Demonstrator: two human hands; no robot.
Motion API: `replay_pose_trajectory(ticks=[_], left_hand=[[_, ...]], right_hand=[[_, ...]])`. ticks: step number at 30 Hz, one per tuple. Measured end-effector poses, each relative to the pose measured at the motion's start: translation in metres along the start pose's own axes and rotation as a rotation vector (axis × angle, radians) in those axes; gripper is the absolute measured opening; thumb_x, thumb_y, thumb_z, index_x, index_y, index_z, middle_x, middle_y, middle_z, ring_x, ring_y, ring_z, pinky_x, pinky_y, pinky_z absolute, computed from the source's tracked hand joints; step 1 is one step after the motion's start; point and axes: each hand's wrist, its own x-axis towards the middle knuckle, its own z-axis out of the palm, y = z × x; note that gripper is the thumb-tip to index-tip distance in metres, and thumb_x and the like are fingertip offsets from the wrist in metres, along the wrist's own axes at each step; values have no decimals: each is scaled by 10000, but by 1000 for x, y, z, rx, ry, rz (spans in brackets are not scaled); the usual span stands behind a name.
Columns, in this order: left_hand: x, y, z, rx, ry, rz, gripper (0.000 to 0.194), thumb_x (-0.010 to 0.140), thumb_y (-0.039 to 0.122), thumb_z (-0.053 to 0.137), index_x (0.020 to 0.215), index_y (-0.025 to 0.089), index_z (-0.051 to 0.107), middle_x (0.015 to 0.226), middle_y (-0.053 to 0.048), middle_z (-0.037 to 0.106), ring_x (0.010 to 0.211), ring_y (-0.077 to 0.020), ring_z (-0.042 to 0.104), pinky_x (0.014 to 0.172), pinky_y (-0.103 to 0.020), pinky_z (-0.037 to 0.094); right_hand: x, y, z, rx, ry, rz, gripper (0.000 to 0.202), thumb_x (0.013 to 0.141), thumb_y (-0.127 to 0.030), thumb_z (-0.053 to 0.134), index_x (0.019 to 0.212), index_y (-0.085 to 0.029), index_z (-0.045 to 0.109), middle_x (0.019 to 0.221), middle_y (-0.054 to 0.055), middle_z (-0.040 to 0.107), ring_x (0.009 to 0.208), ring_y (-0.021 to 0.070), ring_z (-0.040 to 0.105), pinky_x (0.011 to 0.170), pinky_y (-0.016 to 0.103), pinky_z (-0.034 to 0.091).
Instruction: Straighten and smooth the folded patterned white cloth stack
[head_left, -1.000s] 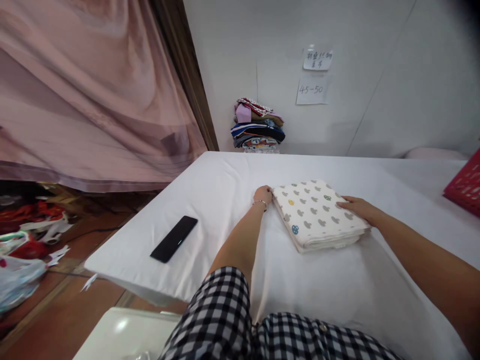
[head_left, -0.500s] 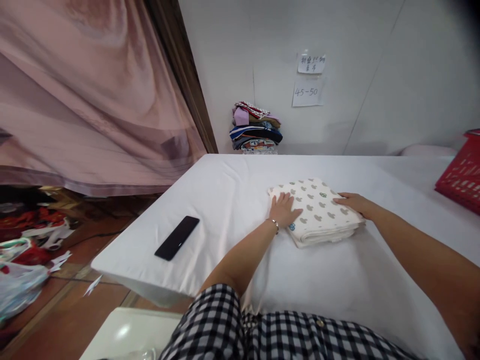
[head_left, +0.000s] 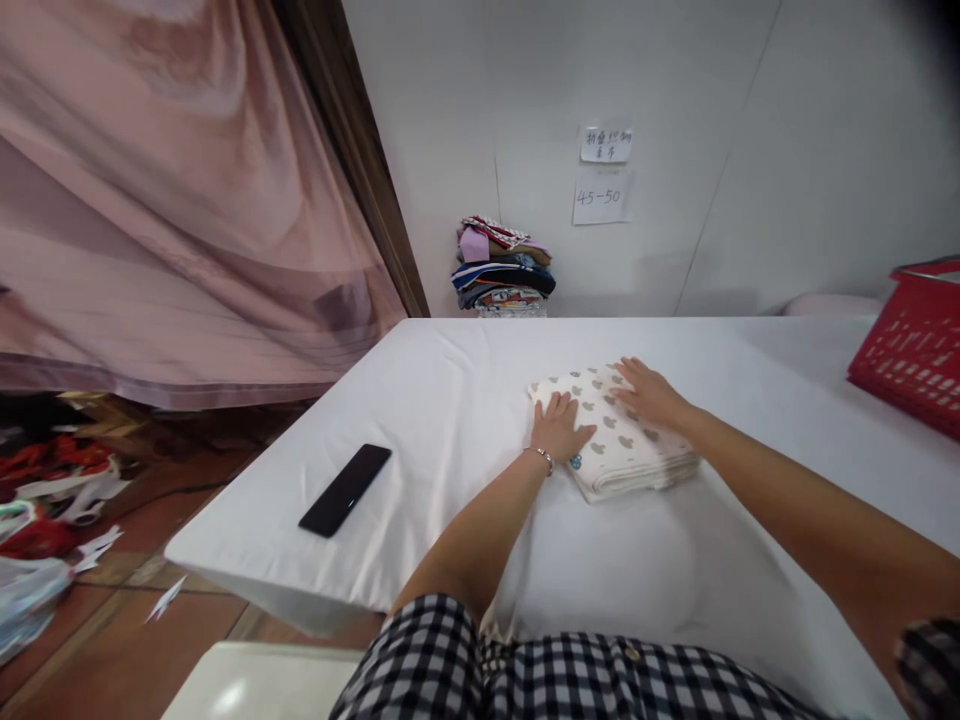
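Note:
A folded white cloth (head_left: 607, 455) with a grey and blue print lies in several layers on the white-covered table (head_left: 435, 420). My left hand (head_left: 559, 428) rests on its left edge, fingers spread, a bracelet at the wrist. Across the cloth's right side lies my right hand (head_left: 651, 395), flat with the fingers stretched out, covering part of the print. Neither hand grips the fabric.
To the left on the table is a black phone (head_left: 345, 490). A red plastic basket (head_left: 911, 345) stands at the right. Folded clothes (head_left: 504, 270) are stacked by the wall behind the table. A pink curtain (head_left: 187, 200) hangs at the left, above bags on the floor.
My right hand has moved from the cloth's right edge onto its top, further left and away from me. My left hand stays on the left edge. The view has shifted slightly.

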Motion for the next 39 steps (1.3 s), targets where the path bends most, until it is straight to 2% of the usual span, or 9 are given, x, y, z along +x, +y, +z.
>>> replay_pose_trajectory(ticks=[3,6,9,17,22,26,30,33,39], left_hand=[[-1,-1,1,32,0,18,610,864,570,394,1381,246,379,1526,-66,245,1423,-265,123,1147,-503,0],[-2,0,2,42,10,30,603,874,572,368,1381,247,377,1520,-67,261,1421,-267,131,1148,-510,16],[-2,2,1,39,8,27,603,874,573,365,1376,239,382,1517,-69,268,1421,-269,133,1148,-513,22],[-2,5,-2,12,-24,-10,615,861,581,383,1388,265,362,1534,-34,229,1426,-256,106,1154,-480,-14],[-1,8,-4,61,-50,-48,614,864,578,366,1395,269,355,1540,-1,205,1432,-220,67,1155,-458,-29],[-1,9,-5,69,-71,-58,632,856,593,353,1406,282,326,1550,18,168,1432,-217,58,1152,-476,19],[-1,7,-4,88,-39,-27,638,862,599,324,1404,262,323,1546,-8,189,1430,-213,77,1145,-491,76],[-1,7,-5,75,-18,-17,641,865,603,330,1403,255,324,1544,-22,198,1429,-218,83,1144,-487,96],[-12,10,-9,-5,12,-22,569,882,533,391,1359,224,391,1530,-75,231,1427,-242,100,1128,-482,167]], right_hand=[[6,-6,15,-106,-54,-25,585,856,-496,430,1390,-262,370,1538,32,231,1414,262,117,1135,470,103],[8,7,28,-140,-116,56,565,853,-541,397,1360,-291,401,1525,28,268,1406,279,156,1121,515,101],[10,18,33,-140,-124,62,579,854,-568,370,1349,-272,420,1527,48,263,1402,293,164,1115,525,113],[1,16,23,-162,-115,122,570,857,-572,377,1338,-272,434,1522,49,274,1402,300,160,1111,554,68],[-6,27,21,-62,-142,171,581,849,-562,410,1344,-260,452,1518,38,285,1387,317,207,1103,468,235],[-13,31,13,-80,-122,225,593,872,-524,368,1376,-218,428,1516,72,283,1355,310,295,1076,427,303],[-32,35,1,-129,-131,367,669,867,-552,354,1422,-178,372,1417,125,444,1262,346,435,1013,456,373],[-47,40,-5,-143,-124,415,696,858,-576,360,1431,-182,363,1347,123,524,1219,347,483,986,442,397],[-59,46,-3,-114,-78,427,706,856,-609,339,1401,-166,414,1366,140,501,1224,352,473,978,453,400]])
